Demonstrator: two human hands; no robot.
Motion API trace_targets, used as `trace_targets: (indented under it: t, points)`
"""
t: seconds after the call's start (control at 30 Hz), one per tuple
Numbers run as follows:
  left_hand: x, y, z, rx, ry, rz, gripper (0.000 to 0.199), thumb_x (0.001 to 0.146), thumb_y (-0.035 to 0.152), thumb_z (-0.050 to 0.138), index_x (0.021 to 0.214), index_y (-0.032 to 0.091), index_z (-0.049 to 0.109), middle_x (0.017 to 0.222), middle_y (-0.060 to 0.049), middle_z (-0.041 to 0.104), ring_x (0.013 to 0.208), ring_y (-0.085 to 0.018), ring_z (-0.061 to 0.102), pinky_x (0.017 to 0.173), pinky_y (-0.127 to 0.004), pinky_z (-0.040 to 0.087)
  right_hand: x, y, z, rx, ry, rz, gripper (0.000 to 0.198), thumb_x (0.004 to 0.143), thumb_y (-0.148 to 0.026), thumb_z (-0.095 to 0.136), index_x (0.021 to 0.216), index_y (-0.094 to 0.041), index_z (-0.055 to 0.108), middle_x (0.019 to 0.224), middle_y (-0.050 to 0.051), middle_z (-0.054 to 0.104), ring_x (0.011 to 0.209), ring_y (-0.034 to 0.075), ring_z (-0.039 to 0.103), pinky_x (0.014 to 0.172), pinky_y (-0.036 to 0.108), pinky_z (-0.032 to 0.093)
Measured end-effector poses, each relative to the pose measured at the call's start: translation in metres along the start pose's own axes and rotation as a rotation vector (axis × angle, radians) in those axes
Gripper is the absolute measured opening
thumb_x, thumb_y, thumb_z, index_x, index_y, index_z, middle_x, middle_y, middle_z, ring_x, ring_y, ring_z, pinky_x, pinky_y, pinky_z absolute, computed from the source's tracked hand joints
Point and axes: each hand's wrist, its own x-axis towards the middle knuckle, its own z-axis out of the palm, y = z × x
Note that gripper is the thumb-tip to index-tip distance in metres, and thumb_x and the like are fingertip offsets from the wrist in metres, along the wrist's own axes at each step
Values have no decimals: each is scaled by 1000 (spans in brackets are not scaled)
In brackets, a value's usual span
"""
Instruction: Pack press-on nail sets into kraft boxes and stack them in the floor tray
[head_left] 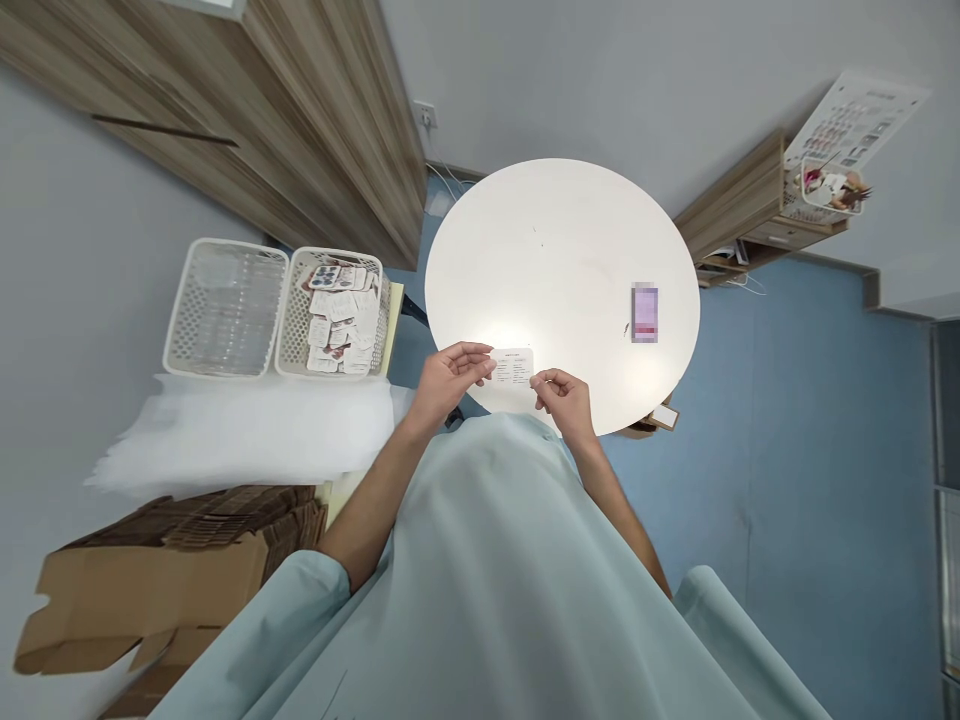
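Note:
A small white printed card (513, 366) with rounded corners and lines of text is held level over the near edge of the round white table (555, 240). My left hand (453, 378) pinches its left edge between thumb and fingers. At the lower right corner, my right hand (564, 398) grips the card with thumb and forefinger, the other fingers curled. The text is too small to read.
Left of the table stand a basket of printed cards (343, 318) and a basket of clear plastic pieces (225, 310). White plastic bags (262, 430) and folded cardboard boxes (172, 580) lie nearer me. A blurred purple rectangle (644, 313) rests on the table's right side.

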Motion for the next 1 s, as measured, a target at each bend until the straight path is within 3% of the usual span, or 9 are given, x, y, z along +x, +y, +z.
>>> trace_targets:
  t: [0.23, 0.4, 0.5, 0.63, 0.7, 0.77, 0.83, 1.0]
  points:
    - [1, -11, 15, 65, 116, 30, 49, 80, 56, 87, 108, 18, 76, 109, -12, 79, 96, -25, 74, 91, -41, 61, -7, -3, 10, -30, 77, -47, 31, 88, -56, 76, 83, -26, 71, 60, -4, 59, 58, 17, 59, 62, 31, 51]
    - [1, -13, 28, 70, 51, 15, 67, 70, 48, 96, 126, 19, 72, 128, -14, 75, 110, -26, 72, 102, -42, 59, -17, -10, 25, -114, 82, -168, 33, 92, -57, 72, 81, -26, 68, 84, 2, 71, 63, 15, 58, 59, 31, 49]
    - [1, -12, 30, 23, 14, -2, 72, 67, 46, 98, 128, 19, 72, 130, -14, 74, 112, -26, 71, 105, -43, 57, -22, -12, 28, -154, 63, -247, 31, 96, -53, 69, 82, -26, 67, 90, 3, 71, 64, 15, 58, 59, 32, 48]
    - [1, -7, 20, -136, -170, -87, 67, 74, 53, 95, 129, 19, 75, 126, -14, 76, 116, -29, 71, 103, -42, 57, -22, -16, 16, -217, -25, -374, 25, 95, -51, 75, 102, -27, 73, 106, 6, 74, 84, 21, 68, 68, 35, 56]
    - [1, -7, 13, -259, -334, -150, 67, 78, 60, 91, 126, 17, 77, 122, -16, 77, 116, -32, 72, 98, -41, 57, -20, -20, 8, -307, -47, -478, 44, 92, -51, 82, 130, -31, 70, 129, 10, 72, 113, 29, 69, 85, 42, 61]
    - [1, -11, 8, -361, -478, -217, 70, 76, 66, 90, 122, 15, 79, 116, -19, 79, 112, -34, 74, 92, -41, 58, -17, -23, 2, -399, -91, -577, 71, 91, -50, 85, 154, -36, 56, 148, 10, 66, 135, 33, 60, 104, 51, 58]
    - [2, -16, 6, -419, -547, -265, 72, 73, 70, 91, 119, 15, 79, 112, -19, 79, 108, -36, 76, 88, -41, 59, -13, -25, 0, -448, -153, -640, 82, 92, -49, 85, 163, -39, 45, 154, 8, 64, 141, 34, 57, 115, 55, 53]
    - [1, -31, -2, -463, -556, -305, 68, 72, 71, 91, 110, 17, 80, 112, -18, 80, 111, -36, 76, 89, -42, 59, -9, -25, 5, -504, -206, -680, 75, 98, -49, 79, 164, -37, 45, 148, 8, 69, 138, 34, 61, 117, 56, 51]
